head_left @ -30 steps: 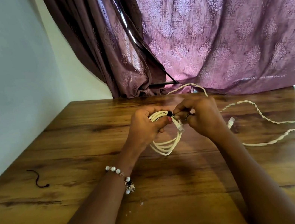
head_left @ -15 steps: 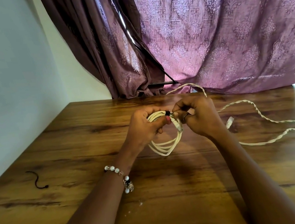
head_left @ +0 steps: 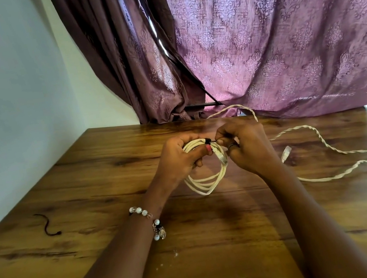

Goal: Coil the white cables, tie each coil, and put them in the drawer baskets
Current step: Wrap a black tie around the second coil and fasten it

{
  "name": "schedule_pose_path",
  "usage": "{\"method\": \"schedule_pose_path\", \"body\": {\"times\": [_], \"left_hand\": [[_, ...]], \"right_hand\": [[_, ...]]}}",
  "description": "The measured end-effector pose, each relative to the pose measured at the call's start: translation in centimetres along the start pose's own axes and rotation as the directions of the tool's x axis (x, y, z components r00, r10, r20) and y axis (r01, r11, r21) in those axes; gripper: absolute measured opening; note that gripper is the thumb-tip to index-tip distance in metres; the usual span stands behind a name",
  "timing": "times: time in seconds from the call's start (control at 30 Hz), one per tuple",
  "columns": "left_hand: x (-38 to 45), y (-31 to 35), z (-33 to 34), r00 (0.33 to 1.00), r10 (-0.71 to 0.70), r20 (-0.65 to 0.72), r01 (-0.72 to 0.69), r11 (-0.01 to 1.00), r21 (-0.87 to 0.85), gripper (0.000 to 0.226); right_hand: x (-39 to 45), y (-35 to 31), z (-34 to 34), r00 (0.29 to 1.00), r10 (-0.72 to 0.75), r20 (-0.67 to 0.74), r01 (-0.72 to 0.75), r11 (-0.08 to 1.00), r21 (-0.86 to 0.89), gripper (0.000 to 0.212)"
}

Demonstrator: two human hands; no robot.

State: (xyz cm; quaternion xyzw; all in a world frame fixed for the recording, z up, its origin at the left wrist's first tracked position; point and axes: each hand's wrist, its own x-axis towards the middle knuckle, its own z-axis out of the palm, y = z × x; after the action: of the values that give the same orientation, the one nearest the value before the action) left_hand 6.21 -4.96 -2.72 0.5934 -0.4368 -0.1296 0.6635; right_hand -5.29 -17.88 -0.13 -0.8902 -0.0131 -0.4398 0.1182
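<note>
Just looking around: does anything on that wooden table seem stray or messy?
A short dark curled tie lies alone near the brown wooden table's left edge, apart from the work. At right, a loose twisted white cable sprawls uncoiled. Small pale specks dot the wood near the front.

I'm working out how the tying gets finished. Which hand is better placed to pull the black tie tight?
The right hand: its fingertips already pinch the black tie's free end. The left hand grips the white coil beside the tie, steadying it.
</note>
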Motion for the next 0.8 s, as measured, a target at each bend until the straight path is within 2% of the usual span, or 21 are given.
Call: {"method": "schedule_pose_path", "body": {"times": [0.33,0.57,0.7,0.8], "left_hand": [[-0.17,0.47,0.06,1.000,0.003,0.014,-0.004,1.000,0.025,0.017],[-0.19,0.47,-0.09,0.999,0.042,0.015,-0.043,0.996,0.079,0.015],[-0.21,0.54,-0.07,0.997,0.070,0.025,-0.072,0.995,0.069,0.015],[-0.19,0.49,-0.03,0.997,0.071,0.031,-0.073,0.995,0.064,0.014]], "right_hand": [[-0.08,0.19,0.39,0.998,-0.049,-0.034,0.048,0.999,-0.024,0.014],[-0.03,0.07,0.26,0.998,-0.069,-0.010,0.068,0.997,-0.043,0.014],[0.00,-0.04,0.22,0.998,-0.069,0.003,0.069,0.997,-0.024,0.026],[0.07,-0.41,0.10,0.998,-0.059,0.002,0.059,0.998,-0.015,0.027]]}}
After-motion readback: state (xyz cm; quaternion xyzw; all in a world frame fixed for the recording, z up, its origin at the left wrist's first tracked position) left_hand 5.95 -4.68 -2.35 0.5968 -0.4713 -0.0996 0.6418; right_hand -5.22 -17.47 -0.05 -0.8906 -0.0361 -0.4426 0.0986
